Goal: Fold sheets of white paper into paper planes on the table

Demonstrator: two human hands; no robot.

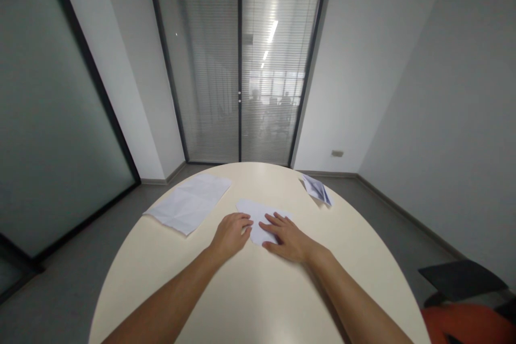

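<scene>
A folded white paper (258, 215) lies on the round cream table (258, 290) in front of me. My left hand (231, 234) rests on its left edge with the fingers curled and pressing down. My right hand (286, 236) lies flat on the paper's right part, fingers stretched out toward the left. Both forearms reach in from the bottom of the view. Part of the paper is hidden under my hands.
A creased white sheet (189, 203) lies on the table to the left. A small folded paper shape (317, 189) sits near the far right rim. Glass doors with blinds (239, 70) stand beyond the table. A dark chair (459, 279) and an orange object (467, 325) are at the lower right.
</scene>
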